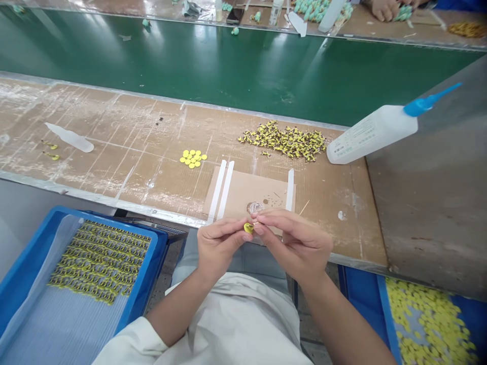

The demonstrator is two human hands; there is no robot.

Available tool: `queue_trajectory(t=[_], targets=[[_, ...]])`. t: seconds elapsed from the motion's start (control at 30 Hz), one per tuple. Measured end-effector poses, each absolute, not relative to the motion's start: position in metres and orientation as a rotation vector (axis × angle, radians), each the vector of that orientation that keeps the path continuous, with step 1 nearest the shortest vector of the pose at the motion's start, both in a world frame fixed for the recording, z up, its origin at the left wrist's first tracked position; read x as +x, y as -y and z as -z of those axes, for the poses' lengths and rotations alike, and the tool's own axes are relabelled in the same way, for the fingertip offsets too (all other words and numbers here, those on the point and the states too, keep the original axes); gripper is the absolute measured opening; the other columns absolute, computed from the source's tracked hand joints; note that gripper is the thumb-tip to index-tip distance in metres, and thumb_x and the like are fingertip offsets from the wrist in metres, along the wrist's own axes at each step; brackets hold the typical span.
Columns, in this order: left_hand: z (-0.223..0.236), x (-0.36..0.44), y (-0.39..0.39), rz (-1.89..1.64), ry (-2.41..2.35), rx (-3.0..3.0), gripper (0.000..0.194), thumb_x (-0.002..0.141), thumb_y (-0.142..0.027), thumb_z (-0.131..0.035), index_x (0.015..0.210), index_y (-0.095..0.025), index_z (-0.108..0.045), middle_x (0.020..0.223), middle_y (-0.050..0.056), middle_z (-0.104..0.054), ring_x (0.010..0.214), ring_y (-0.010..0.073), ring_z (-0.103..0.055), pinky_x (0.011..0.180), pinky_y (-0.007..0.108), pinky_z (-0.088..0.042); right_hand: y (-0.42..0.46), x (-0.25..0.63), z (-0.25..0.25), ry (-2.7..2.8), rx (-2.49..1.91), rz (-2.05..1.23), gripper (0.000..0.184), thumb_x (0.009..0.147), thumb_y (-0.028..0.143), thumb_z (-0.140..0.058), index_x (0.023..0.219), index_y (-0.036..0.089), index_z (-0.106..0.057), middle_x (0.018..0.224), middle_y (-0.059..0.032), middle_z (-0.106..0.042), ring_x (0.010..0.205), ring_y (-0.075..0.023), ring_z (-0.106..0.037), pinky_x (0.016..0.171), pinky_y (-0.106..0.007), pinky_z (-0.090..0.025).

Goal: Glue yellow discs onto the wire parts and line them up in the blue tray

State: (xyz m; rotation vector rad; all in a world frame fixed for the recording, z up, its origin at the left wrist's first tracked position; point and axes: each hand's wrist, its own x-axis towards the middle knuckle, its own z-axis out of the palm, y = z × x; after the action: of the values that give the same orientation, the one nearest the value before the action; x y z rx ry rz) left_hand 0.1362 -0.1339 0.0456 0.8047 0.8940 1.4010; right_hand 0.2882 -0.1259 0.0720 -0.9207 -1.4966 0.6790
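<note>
Between the fingertips of both hands, over the table's near edge, is a small yellow disc (248, 228). My left hand (220, 241) pinches the disc from the left. My right hand (294, 238) is closed at the fingertips on a tiny part against the disc; its shape is mostly hidden by the fingers. Just beyond the hands lies a cardboard sheet (247, 187) with white tape strips and a clear glue-like blob (254, 207). Several loose yellow discs (193, 158) lie to the left, and a pile of small yellow-and-black figures (285, 141) lies farther back.
A white bottle with a blue nozzle (375, 133) leans at the right by a metal panel (429, 172). A blue tray (152, 253) at lower left holds rows of finished-looking pieces; a bin of yellow discs (429, 319) is lower right. Across the green belt (213, 61) are a co-worker's hands (386, 7).
</note>
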Motion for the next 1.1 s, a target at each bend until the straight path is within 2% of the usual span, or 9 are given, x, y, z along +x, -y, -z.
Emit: queue_trajectory(t=[0.2,0.43,0.67,0.83,0.97,1.1], targets=[[-0.043,0.138,0.134,-1.406,-0.917,0.767,0.022,0.067,-0.026,-0.093,0.087,-0.027,-0.084,0.084,0.007,-0.080,0.076,0.0189,-0.075,0.071,0.026,-0.064,0.124,0.289,-0.072,1.511,-0.938,-0.700,0.030,0.084,0.006,-0.078,0.104,0.028,-0.078,0.095,-0.0032,-0.079,0.080,-0.0210,-0.076,0.079,-0.039,-0.066],[-0.043,0.134,0.133,-1.423,-0.930,0.897,0.027,0.072,-0.020,-0.090,0.096,-0.029,-0.083,0.093,0.007,-0.080,0.083,0.0197,-0.075,0.073,0.027,-0.064,0.123,0.293,-0.071,1.533,-0.913,-0.735,0.030,0.086,0.006,-0.076,0.106,0.028,-0.078,0.099,-0.0038,-0.079,0.089,-0.0231,-0.076,0.087,-0.043,-0.065],[-0.047,0.117,0.128,-1.410,-0.951,1.176,0.028,0.075,-0.015,-0.087,0.100,-0.028,-0.083,0.096,0.007,-0.080,0.082,0.0193,-0.075,0.069,0.024,-0.062,0.121,0.291,-0.074,1.598,-0.883,-0.689,0.031,0.086,0.005,-0.074,0.108,0.027,-0.077,0.097,-0.0039,-0.079,0.083,-0.0210,-0.076,0.081,-0.037,-0.065],[-0.042,0.101,0.127,-1.425,-0.980,1.312,0.036,0.077,-0.010,-0.084,0.106,-0.030,-0.082,0.100,0.006,-0.079,0.089,0.0188,-0.074,0.080,0.026,-0.061,0.118,0.280,-0.072,1.634,-0.866,-0.700,0.034,0.086,0.004,-0.075,0.112,0.026,-0.075,0.101,-0.0033,-0.079,0.087,-0.0199,-0.077,0.084,-0.034,-0.064],[-0.033,0.082,0.121,-1.447,-1.071,1.284,0.026,0.076,-0.015,-0.086,0.099,-0.025,-0.083,0.096,0.008,-0.080,0.088,0.0203,-0.075,0.081,0.028,-0.061,0.118,0.282,-0.069,1.658,-1.023,-0.658,0.035,0.088,0.013,-0.077,0.120,0.027,-0.073,0.107,-0.0038,-0.078,0.094,-0.0215,-0.076,0.092,-0.037,-0.063],[-0.017,0.036,0.096,-1.590,-1.242,1.156,0.020,0.075,-0.022,-0.087,0.094,-0.021,-0.080,0.090,0.006,-0.079,0.079,0.0172,-0.075,0.076,0.026,-0.061,0.116,0.308,-0.057,1.595,-1.226,-0.562,0.022,0.090,0.019,-0.076,0.110,0.028,-0.076,0.101,-0.0027,-0.079,0.091,-0.0225,-0.076,0.093,-0.039,-0.062]])
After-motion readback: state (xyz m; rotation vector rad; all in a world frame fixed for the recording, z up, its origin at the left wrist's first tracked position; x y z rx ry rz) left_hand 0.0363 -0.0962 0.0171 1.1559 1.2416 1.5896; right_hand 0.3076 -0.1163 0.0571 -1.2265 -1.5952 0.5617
